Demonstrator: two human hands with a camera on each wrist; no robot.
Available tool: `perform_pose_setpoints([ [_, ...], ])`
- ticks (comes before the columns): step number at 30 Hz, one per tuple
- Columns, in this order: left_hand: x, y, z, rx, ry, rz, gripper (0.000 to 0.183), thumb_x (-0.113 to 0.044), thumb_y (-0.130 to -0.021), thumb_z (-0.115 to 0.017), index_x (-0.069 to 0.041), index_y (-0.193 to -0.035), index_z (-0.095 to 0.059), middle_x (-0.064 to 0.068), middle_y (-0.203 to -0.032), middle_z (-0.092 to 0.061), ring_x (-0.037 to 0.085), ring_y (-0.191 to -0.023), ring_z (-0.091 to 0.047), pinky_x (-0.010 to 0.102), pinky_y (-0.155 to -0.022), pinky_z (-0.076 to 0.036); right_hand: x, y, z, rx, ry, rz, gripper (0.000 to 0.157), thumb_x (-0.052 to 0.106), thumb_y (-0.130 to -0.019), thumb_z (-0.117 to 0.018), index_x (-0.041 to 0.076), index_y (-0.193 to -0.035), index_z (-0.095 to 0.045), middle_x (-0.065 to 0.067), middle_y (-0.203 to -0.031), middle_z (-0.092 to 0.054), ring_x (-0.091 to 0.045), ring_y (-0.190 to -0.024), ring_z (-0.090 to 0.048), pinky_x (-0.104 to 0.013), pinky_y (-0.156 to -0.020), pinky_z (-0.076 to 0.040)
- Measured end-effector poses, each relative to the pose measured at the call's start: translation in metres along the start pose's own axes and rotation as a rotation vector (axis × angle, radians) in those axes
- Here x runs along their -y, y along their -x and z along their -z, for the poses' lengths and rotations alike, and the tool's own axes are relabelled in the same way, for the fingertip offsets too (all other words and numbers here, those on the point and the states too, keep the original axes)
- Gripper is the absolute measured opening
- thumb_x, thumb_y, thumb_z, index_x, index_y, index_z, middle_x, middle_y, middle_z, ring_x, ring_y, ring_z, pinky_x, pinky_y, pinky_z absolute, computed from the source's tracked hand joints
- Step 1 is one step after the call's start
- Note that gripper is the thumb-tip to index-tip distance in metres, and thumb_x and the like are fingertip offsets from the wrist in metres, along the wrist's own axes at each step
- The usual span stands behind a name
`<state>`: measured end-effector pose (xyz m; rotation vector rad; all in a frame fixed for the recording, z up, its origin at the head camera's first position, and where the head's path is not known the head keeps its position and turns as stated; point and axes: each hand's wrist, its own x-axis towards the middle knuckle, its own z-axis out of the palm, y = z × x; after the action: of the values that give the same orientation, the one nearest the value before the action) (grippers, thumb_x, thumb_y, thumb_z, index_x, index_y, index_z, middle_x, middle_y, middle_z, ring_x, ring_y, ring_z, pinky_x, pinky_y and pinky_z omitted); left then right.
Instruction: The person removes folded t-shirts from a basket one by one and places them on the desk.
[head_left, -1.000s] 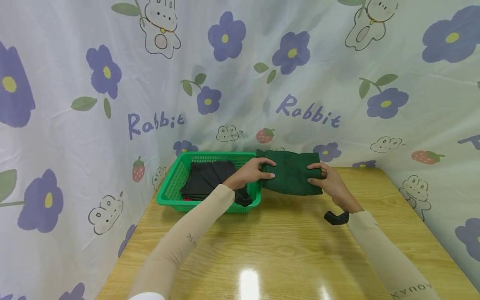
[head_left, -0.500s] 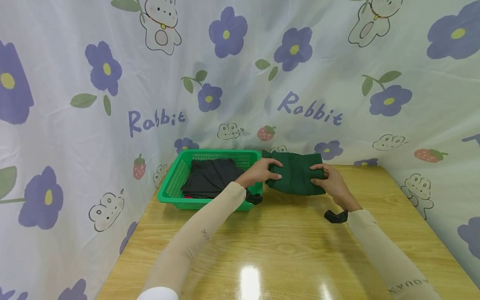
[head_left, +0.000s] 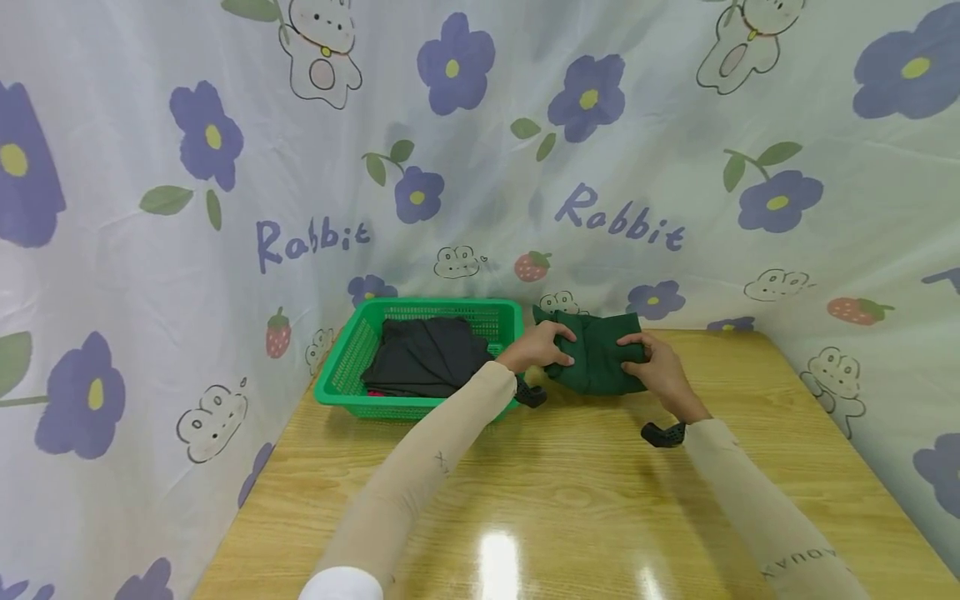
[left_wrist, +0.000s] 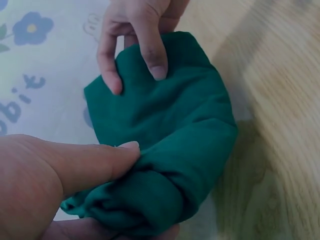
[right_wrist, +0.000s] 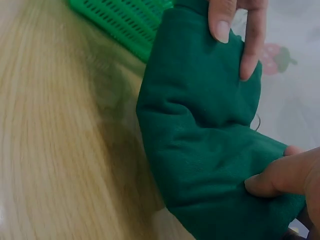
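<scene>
Both hands hold a dark green folded cloth [head_left: 597,354] just right of the basket, close over the table. My left hand [head_left: 542,345] grips its left end; in the left wrist view the thumb lies on top of the rolled end and fingers show underneath. At the other end my right hand [head_left: 657,372] pinches the cloth, with the thumb [right_wrist: 267,184] pressed on its face in the right wrist view. The green cloth [left_wrist: 165,115] bulges and creases in the middle. Most fingers behind it are hidden.
A green plastic basket [head_left: 328,393] stands at the table's back left, holding folded black cloth [head_left: 427,358] with a bit of red beneath. The wooden table [head_left: 570,500] ends at a patterned curtain [head_left: 480,150] behind and to the sides.
My left hand has moved right, away from the basket and toward my right hand. The green cloth is squeezed shorter, more bunched, and sits slightly lower.
</scene>
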<state>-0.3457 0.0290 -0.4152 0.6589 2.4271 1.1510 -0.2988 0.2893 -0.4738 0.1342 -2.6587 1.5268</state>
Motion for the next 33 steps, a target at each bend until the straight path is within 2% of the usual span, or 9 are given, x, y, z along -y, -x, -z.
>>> perform_pose_setpoints([
  [6, 0.003, -0.006, -0.005, -0.013, 0.006, 0.025, 0.047, -0.004, -0.096, -0.073, -0.003, -0.141, -0.060, 0.016, -0.153, -0.046, 0.031, -0.120, -0.057, 0.036, -0.082, -0.050, -0.003, -0.002, -0.004, -0.027, 0.028, 0.006, 0.040, -0.001, -0.096, -0.067, 0.006, -0.135, -0.062, -0.030, -0.133, -0.056, -0.044, -0.127, -0.052, -0.054, -0.096, -0.049],
  [10, 0.003, -0.011, -0.009, -0.031, -0.072, 0.040, 0.046, -0.005, -0.096, -0.073, -0.003, -0.141, -0.061, 0.015, -0.151, -0.049, 0.031, -0.121, -0.058, 0.035, -0.083, -0.051, -0.008, -0.005, -0.007, -0.033, 0.030, -0.001, 0.040, -0.002, -0.096, -0.066, 0.006, -0.135, -0.062, -0.028, -0.124, -0.057, -0.041, -0.124, -0.051, -0.052, -0.097, -0.047],
  [16, 0.003, -0.018, -0.016, -0.028, -0.193, 0.090, 0.046, -0.008, -0.097, -0.073, -0.007, -0.142, -0.061, 0.015, -0.150, -0.051, 0.031, -0.121, -0.058, 0.036, -0.082, -0.049, -0.015, -0.009, -0.012, -0.021, 0.021, -0.012, 0.039, -0.003, -0.097, -0.065, 0.006, -0.135, -0.062, -0.029, -0.140, -0.054, -0.044, -0.130, -0.050, -0.056, -0.099, -0.049],
  [21, 0.004, -0.024, -0.021, -0.018, -0.237, 0.146, 0.046, -0.008, -0.097, -0.073, -0.008, -0.142, -0.061, 0.016, -0.148, -0.053, 0.030, -0.117, -0.059, 0.036, -0.077, -0.048, -0.015, -0.010, -0.017, -0.004, 0.026, -0.035, 0.040, -0.003, -0.097, -0.063, 0.006, -0.136, -0.061, -0.029, -0.137, -0.054, -0.044, -0.128, -0.050, -0.053, -0.097, -0.049],
  [26, 0.005, -0.028, -0.023, -0.028, -0.266, 0.176, 0.044, -0.008, -0.097, -0.073, -0.009, -0.140, -0.063, 0.015, -0.144, -0.056, 0.029, -0.113, -0.060, 0.036, -0.078, -0.050, -0.014, -0.012, -0.019, -0.010, 0.030, -0.052, 0.040, -0.003, -0.098, -0.062, 0.007, -0.137, -0.061, -0.029, -0.134, -0.055, -0.043, -0.128, -0.050, -0.053, -0.097, -0.048],
  [29, 0.006, -0.028, -0.023, -0.022, -0.275, 0.181, 0.043, -0.007, -0.098, -0.071, -0.007, -0.141, -0.062, 0.015, -0.145, -0.056, 0.030, -0.118, -0.060, 0.035, -0.079, -0.050, -0.016, -0.013, -0.019, -0.001, 0.018, -0.054, 0.041, -0.003, -0.099, -0.061, 0.007, -0.138, -0.060, -0.029, -0.141, -0.052, -0.045, -0.133, -0.047, -0.057, -0.101, -0.047],
  [33, 0.007, -0.030, -0.023, 0.022, -0.302, 0.183, 0.044, -0.003, -0.101, -0.064, -0.004, -0.145, -0.058, 0.014, -0.150, -0.053, 0.031, -0.126, -0.058, 0.031, -0.071, -0.043, -0.020, -0.014, -0.019, 0.010, -0.006, -0.058, 0.041, -0.003, -0.100, -0.060, 0.006, -0.140, -0.058, -0.029, -0.152, -0.043, -0.047, -0.141, -0.040, -0.061, -0.106, -0.043],
])
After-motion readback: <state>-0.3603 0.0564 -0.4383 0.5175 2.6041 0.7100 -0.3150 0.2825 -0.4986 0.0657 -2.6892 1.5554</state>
